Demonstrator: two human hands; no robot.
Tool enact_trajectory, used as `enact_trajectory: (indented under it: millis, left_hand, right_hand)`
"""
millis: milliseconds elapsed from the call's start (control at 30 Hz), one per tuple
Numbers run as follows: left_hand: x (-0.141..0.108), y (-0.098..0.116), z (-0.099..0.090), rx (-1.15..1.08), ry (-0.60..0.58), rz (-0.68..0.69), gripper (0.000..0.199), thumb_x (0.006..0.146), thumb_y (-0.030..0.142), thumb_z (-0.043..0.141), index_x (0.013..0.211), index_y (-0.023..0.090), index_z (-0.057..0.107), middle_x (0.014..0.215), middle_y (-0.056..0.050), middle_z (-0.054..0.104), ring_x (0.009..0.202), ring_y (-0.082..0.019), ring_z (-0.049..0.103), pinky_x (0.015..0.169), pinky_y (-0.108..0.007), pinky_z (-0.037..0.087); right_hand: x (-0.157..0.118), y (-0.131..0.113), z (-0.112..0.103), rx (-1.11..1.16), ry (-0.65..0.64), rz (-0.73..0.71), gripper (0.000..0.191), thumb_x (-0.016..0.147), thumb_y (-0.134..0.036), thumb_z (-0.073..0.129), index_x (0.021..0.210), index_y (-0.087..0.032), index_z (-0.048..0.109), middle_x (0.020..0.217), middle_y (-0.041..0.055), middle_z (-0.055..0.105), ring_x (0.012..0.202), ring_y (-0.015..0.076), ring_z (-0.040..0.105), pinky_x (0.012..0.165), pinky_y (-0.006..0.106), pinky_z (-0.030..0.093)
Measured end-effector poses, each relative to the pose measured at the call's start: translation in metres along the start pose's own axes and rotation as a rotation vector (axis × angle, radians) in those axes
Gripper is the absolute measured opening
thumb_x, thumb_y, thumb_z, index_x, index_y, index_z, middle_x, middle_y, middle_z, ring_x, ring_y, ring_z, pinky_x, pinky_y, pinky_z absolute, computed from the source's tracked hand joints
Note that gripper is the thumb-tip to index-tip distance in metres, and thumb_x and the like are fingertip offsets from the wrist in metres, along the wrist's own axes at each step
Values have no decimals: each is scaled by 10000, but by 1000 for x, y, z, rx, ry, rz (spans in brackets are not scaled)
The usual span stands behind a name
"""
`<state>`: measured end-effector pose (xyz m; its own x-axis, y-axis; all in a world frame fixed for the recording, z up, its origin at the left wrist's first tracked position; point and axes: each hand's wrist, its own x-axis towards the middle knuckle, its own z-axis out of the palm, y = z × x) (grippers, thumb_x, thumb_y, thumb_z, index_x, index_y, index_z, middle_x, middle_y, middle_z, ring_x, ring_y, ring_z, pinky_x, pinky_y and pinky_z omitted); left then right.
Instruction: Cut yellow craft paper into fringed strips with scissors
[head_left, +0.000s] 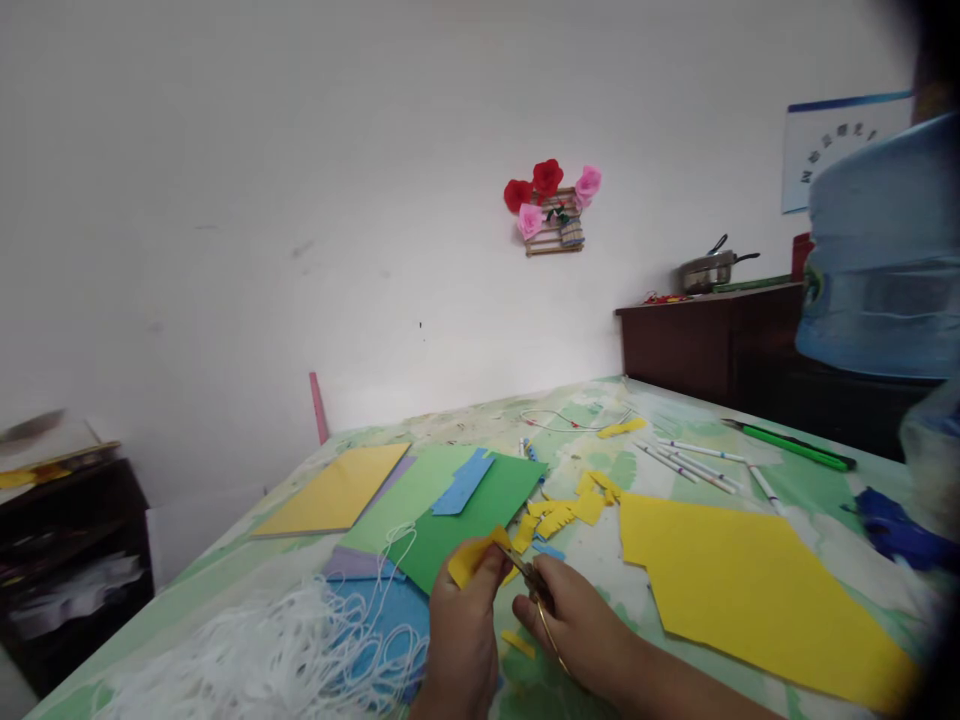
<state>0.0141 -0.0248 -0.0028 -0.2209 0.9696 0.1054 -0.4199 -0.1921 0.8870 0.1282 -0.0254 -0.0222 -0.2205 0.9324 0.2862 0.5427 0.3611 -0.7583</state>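
Note:
My left hand [463, 630] pinches a small piece of yellow felt [466, 562] between thumb and fingers, low in the middle of the head view. My right hand [581, 615] is closed around a pair of scissors [551, 632], whose gold-coloured handle loop hangs below the fingers. The scissor blades point left and meet the edge of the felt by my left thumb. Just beyond my hands lie several yellow scraps [553, 518]. A large yellow felt sheet [742, 590] with a cut-out edge lies to the right. Under and beyond my left hand is a green sheet [480, 515].
A heap of white cord [262, 650] covers the near left. A blue strip [463, 484] and a yellow-orange sheet [337, 490] lie farther back. White sticks [690, 465], a green utility knife [795, 447] and a blue water bottle [877, 260] are at the right.

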Motion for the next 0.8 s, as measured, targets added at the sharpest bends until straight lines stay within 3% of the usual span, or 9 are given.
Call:
enact_trajectory:
  millis: [333,433,800]
  left_hand:
    - [-6,-2,2,183,-13,-20,298,583,260,625,843,129,560,719,-31,627,673,-154,568,636,-254,439]
    - [-7,3,5,175,25,-31,302,581,239,624,846,118,544,689,-31,613,633,-147,561,600,-252,444]
    - [-8,4,6,20,-17,-65,287,561,236,643,819,133,572,754,-45,629,676,-154,577,623,-262,454]
  right_hand:
    - [1,3,1,88,-16,-59,174,753,-336,444,761,-162,437,719,18,506,626,126,421,536,226,304]
    - [0,3,1,87,-21,-65,176,752,-335,447,761,-160,434,705,14,497,620,126,414,536,227,307]
    - [0,6,1,110,-48,-103,153,754,-315,449,762,-163,436,698,2,483,603,114,392,525,222,301]
